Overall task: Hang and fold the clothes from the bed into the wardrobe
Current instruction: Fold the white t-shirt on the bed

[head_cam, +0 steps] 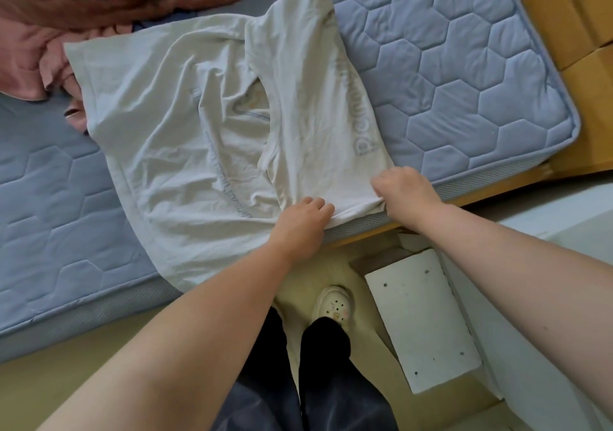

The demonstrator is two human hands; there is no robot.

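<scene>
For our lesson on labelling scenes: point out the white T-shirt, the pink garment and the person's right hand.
white T-shirt [185,125], head view, on its spread-out body fabric.
pink garment [66,6], head view, on its crumpled folds.
right hand [406,190], head view, on the back of the hand.

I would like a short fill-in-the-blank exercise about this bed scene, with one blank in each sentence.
The left hand and the right hand both grip the edge of a ____ T-shirt.
The T-shirt lies on a quilted mattress of ____ colour.
The cream clog stands on the ____.
Missing words: white; blue; floor.
</scene>
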